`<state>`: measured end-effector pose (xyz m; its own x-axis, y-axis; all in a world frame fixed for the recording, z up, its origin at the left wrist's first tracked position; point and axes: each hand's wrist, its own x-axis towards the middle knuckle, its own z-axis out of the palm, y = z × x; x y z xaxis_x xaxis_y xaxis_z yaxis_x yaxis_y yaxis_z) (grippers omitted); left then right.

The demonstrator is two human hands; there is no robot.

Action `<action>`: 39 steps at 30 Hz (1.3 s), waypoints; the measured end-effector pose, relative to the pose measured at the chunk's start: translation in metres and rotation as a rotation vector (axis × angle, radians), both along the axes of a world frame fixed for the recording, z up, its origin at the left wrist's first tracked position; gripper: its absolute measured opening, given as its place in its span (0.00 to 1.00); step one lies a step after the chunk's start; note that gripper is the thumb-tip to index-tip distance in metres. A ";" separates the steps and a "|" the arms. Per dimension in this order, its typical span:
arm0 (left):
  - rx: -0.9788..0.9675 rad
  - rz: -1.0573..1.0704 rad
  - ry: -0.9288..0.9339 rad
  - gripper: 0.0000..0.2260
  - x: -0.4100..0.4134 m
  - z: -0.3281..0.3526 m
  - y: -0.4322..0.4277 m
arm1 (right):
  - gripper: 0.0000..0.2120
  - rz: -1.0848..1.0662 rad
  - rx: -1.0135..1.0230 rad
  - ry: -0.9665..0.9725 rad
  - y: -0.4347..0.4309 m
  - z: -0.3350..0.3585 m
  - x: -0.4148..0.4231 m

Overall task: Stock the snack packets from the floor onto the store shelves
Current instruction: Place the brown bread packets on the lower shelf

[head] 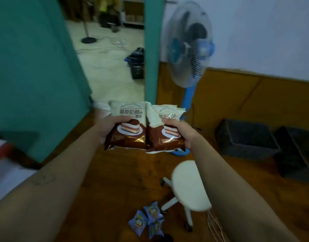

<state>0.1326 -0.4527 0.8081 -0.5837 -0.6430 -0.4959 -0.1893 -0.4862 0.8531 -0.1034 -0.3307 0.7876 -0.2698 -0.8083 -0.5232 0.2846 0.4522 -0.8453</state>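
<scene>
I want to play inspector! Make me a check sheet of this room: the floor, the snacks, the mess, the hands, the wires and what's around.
Surface: wooden floor, brown and shiny.
Job's things: left cake packet and right cake packet held up side by side, maybe more stacked behind the right one; a few blue packets lie on the floor.
Clutter: white stool beside the blue packets; dark crates by the wall.
Grippers: left hand grips the left cake packet; right hand grips the right cake packet.
Cables: thin wires by the stool; cords on the pale floor past the doorway.
Surroundings: standing fan, green door; no shelf clearly seen.
</scene>
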 end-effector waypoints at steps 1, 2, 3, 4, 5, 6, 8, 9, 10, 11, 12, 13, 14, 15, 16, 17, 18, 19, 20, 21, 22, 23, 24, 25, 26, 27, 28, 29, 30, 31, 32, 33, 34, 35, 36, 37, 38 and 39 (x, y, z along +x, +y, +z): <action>-0.032 0.034 0.028 0.25 0.022 0.009 0.006 | 0.42 0.045 -0.014 0.009 -0.010 0.004 0.019; -0.031 0.056 0.035 0.28 0.052 0.013 0.008 | 0.41 0.095 -0.023 0.023 -0.020 0.010 0.042; -0.023 0.102 0.062 0.28 0.081 0.018 0.012 | 0.39 0.149 -0.029 0.032 -0.029 0.016 0.065; -0.039 0.166 0.074 0.25 0.112 0.020 0.012 | 0.36 0.200 -0.035 0.035 -0.037 0.020 0.089; -0.038 0.239 0.072 0.24 0.141 0.018 0.012 | 0.32 0.246 -0.042 0.031 -0.045 0.025 0.112; -0.031 0.299 0.060 0.23 0.169 0.018 0.013 | 0.28 0.290 -0.045 0.026 -0.051 0.031 0.136; -0.040 0.400 0.027 0.18 0.224 0.019 0.025 | 0.20 0.352 -0.053 -0.008 -0.062 0.040 0.181; -0.031 0.447 0.011 0.13 0.251 0.019 0.032 | 0.17 0.376 -0.061 -0.026 -0.067 0.045 0.204; -0.017 0.496 0.006 0.09 0.276 0.016 0.040 | 0.16 0.402 -0.070 -0.041 -0.071 0.048 0.226; 0.001 0.557 0.002 0.09 0.299 0.013 0.050 | 0.15 0.431 -0.077 -0.057 -0.073 0.049 0.250; 0.004 0.606 0.004 0.12 0.323 0.005 0.056 | 0.16 0.460 -0.076 -0.071 -0.074 0.049 0.273; 0.005 0.649 0.004 0.15 0.344 -0.003 0.062 | 0.16 0.488 -0.075 -0.079 -0.075 0.047 0.296; 0.004 0.687 0.016 0.17 0.363 -0.012 0.069 | 0.16 0.516 -0.069 -0.097 -0.074 0.044 0.318; 0.006 0.716 0.032 0.18 0.381 -0.020 0.075 | 0.16 0.540 -0.062 -0.119 -0.074 0.040 0.339; 0.010 0.740 0.048 0.19 0.396 -0.028 0.081 | 0.16 0.566 -0.052 -0.140 -0.073 0.035 0.359; 0.014 0.764 0.066 0.19 0.410 -0.035 0.088 | 0.16 0.591 -0.038 -0.152 -0.072 0.030 0.378; 0.010 0.794 0.082 0.19 0.425 -0.040 0.095 | 0.15 0.627 -0.029 -0.163 -0.071 0.027 0.399; 0.008 0.818 0.095 0.19 0.439 -0.046 0.102 | 0.15 0.668 -0.022 -0.173 -0.070 0.022 0.419; 0.007 0.839 0.102 0.19 0.452 -0.050 0.110 | 0.15 0.704 -0.006 -0.178 -0.069 0.019 0.437; 0.011 0.860 0.106 0.18 0.466 -0.054 0.118 | 0.15 0.739 0.007 -0.180 -0.067 0.016 0.454; 0.022 0.886 0.110 0.18 0.478 -0.057 0.127 | 0.16 0.774 0.014 -0.199 -0.065 0.013 0.470; 0.034 0.917 0.111 0.17 0.491 -0.060 0.135 | 0.18 0.809 0.021 -0.218 -0.064 0.012 0.484; 0.045 0.948 0.108 0.18 0.501 -0.060 0.144 | 0.19 0.840 0.029 -0.230 -0.062 0.011 0.497; 0.054 0.978 0.108 0.19 0.511 -0.061 0.153 | 0.19 0.859 0.034 -0.230 -0.060 0.011 0.508; 0.060 1.007 0.112 0.19 0.520 -0.061 0.161 | 0.20 0.874 0.039 -0.232 -0.057 0.011 0.518; 0.065 1.035 0.117 0.19 0.528 -0.061 0.167 | 0.20 0.886 0.040 -0.234 -0.056 0.012 0.528; 0.070 1.063 0.118 0.19 0.535 -0.060 0.172 | 0.19 0.902 0.035 -0.242 -0.054 0.012 0.536; 0.076 1.090 0.119 0.19 0.542 -0.059 0.176 | 0.19 0.917 0.029 -0.250 -0.054 0.013 0.544; 0.081 1.115 0.116 0.19 0.547 -0.058 0.180 | 0.18 0.928 0.032 -0.256 -0.055 0.013 0.550; 0.083 1.136 0.115 0.20 0.551 -0.057 0.183 | 0.16 0.936 0.032 -0.255 -0.056 0.014 0.556; 0.084 1.156 0.116 0.20 0.554 -0.057 0.185 | 0.16 0.941 0.032 -0.254 -0.058 0.014 0.561; 0.085 1.173 0.118 0.20 0.556 -0.056 0.187 | 0.17 0.950 0.038 -0.254 -0.060 0.013 0.565; 0.088 1.187 0.114 0.21 0.559 -0.055 0.188 | 0.18 0.959 0.047 -0.259 -0.063 0.011 0.568; 0.091 1.194 0.102 0.22 0.561 -0.056 0.188 | 0.19 0.961 0.050 -0.268 -0.065 0.008 0.570; 0.096 1.194 0.089 0.22 0.561 -0.056 0.187 | 0.20 0.966 0.054 -0.280 -0.068 0.004 0.571; 0.099 1.191 0.083 0.22 0.562 -0.056 0.185 | 0.20 0.970 0.063 -0.293 -0.072 0.000 0.572; 0.099 1.190 0.082 0.21 0.562 -0.056 0.183 | 0.20 0.972 0.079 -0.305 -0.077 -0.004 0.572; 0.099 1.193 0.086 0.20 0.562 -0.057 0.179 | 0.20 0.971 0.093 -0.321 -0.082 -0.008 0.572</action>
